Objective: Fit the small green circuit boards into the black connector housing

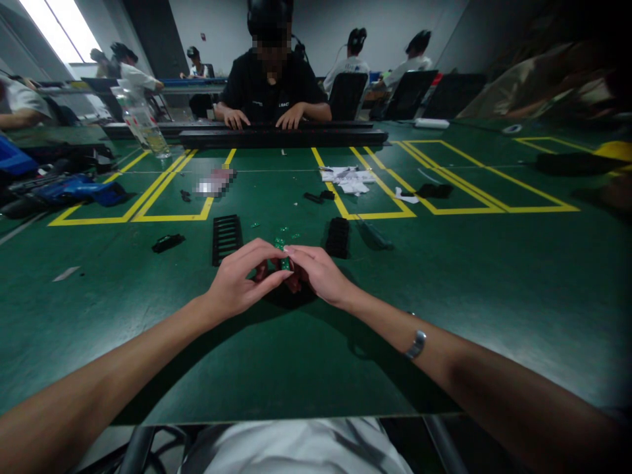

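My left hand [243, 276] and my right hand [320, 273] meet above the middle of the table, fingertips close together. Between them is a small, shiny green piece [285, 263], pinched by the fingers of both; its exact kind is too small to tell. Several more green bits [284, 230] lie on the table just beyond the fingertips. Left of my hands a black slotted rack [227, 241] lies flat, and a second black ribbed holder [338, 237] lies to the right. The undersides of the fingers are partly in shadow.
The green table [306, 368] bears yellow tape outlines [276, 217]. A black part [168, 243], crumpled white paper [348, 178], a bottle [155, 135] and a blue tool [99, 192] lie or stand around. Across the table a person [276, 85] rests both hands by a long black bar [284, 137].
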Demonstrator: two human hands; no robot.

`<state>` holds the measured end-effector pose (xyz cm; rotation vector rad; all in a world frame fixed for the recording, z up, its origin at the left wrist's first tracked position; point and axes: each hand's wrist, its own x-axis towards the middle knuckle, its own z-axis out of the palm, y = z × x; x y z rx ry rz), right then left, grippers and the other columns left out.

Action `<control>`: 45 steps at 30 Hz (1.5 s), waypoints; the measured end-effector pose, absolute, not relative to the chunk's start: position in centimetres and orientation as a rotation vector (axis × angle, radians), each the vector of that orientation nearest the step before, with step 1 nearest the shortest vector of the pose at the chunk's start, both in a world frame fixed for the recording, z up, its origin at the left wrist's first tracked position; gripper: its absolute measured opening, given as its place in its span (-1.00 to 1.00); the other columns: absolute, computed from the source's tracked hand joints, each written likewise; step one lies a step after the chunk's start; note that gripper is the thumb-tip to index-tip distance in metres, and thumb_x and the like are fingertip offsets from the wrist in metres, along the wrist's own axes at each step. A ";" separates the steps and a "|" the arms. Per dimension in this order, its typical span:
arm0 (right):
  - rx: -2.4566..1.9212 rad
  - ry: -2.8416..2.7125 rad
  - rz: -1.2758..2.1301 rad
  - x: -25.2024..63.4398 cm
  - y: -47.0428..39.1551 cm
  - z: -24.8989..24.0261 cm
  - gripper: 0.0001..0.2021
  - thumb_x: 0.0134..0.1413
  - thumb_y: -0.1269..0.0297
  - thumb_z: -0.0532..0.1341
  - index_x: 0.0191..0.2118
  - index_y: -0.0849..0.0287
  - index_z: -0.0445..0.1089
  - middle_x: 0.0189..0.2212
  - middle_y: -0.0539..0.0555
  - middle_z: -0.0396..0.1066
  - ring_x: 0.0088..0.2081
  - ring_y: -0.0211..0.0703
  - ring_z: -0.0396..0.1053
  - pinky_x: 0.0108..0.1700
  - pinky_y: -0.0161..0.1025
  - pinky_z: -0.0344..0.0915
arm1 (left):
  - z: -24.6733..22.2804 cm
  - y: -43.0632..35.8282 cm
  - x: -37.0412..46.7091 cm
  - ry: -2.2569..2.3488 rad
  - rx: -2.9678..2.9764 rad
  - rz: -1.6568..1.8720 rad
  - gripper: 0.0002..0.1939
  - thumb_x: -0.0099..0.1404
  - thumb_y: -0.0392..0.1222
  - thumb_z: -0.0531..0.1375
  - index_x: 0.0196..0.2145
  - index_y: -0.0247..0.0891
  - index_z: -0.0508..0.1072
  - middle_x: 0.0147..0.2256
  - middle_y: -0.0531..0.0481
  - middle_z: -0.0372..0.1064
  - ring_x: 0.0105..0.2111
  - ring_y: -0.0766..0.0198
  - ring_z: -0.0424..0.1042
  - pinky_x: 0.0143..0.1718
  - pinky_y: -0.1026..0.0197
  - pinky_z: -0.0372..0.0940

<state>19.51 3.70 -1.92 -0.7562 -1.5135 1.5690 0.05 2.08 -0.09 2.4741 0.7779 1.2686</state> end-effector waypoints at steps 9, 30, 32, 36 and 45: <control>-0.754 -1.444 1.621 19.4 3.8 -2.1 -0.64 0.32 0.02 0.17 -0.43 0.17 0.34 -0.64 -0.06 0.29 -0.61 -0.26 0.28 -0.52 -0.29 0.19 | -0.2 2.3 0.0 0.765 2.450 1.252 -0.69 0.29 -0.24 0.33 -0.02 -0.28 0.49 -0.17 -0.11 0.45 -0.22 0.27 0.45 -0.23 0.23 0.40; -0.746 -1.418 1.640 19.5 3.9 -2.2 -0.65 0.29 0.00 0.18 -0.41 0.16 0.37 -0.64 -0.05 0.29 -0.61 -0.24 0.27 -0.53 -0.28 0.20 | -0.1 2.1 0.1 0.785 2.417 1.249 -0.69 0.29 -0.22 0.32 -0.02 -0.27 0.50 -0.18 -0.10 0.44 -0.33 0.34 0.39 -0.38 0.30 0.33; -0.752 -1.420 1.642 19.5 3.9 -2.2 -0.65 0.29 0.00 0.18 -0.41 0.15 0.37 -0.63 -0.05 0.29 -0.60 -0.24 0.28 -0.52 -0.28 0.20 | -0.1 2.1 0.1 0.787 2.418 1.242 -0.70 0.30 -0.22 0.32 -0.01 -0.27 0.50 -0.18 -0.10 0.45 -0.33 0.34 0.39 -0.38 0.30 0.33; -0.768 -1.422 1.640 19.5 4.0 -2.3 -0.64 0.29 -0.01 0.18 -0.41 0.15 0.37 -0.63 -0.05 0.29 -0.60 -0.23 0.27 -0.51 -0.27 0.20 | -0.1 2.1 0.1 0.791 2.418 1.249 -0.71 0.30 -0.20 0.31 -0.02 -0.27 0.50 -0.18 -0.11 0.46 -0.36 0.35 0.38 -0.39 0.30 0.33; -0.754 -1.440 1.630 19.5 3.8 -2.2 -0.64 0.31 -0.01 0.17 -0.40 0.16 0.39 -0.63 -0.05 0.30 -0.61 -0.24 0.27 -0.52 -0.27 0.19 | 0.0 2.1 0.0 0.775 2.456 1.258 -0.71 0.30 -0.20 0.32 -0.03 -0.28 0.49 -0.19 -0.12 0.46 -0.38 0.35 0.38 -0.40 0.30 0.33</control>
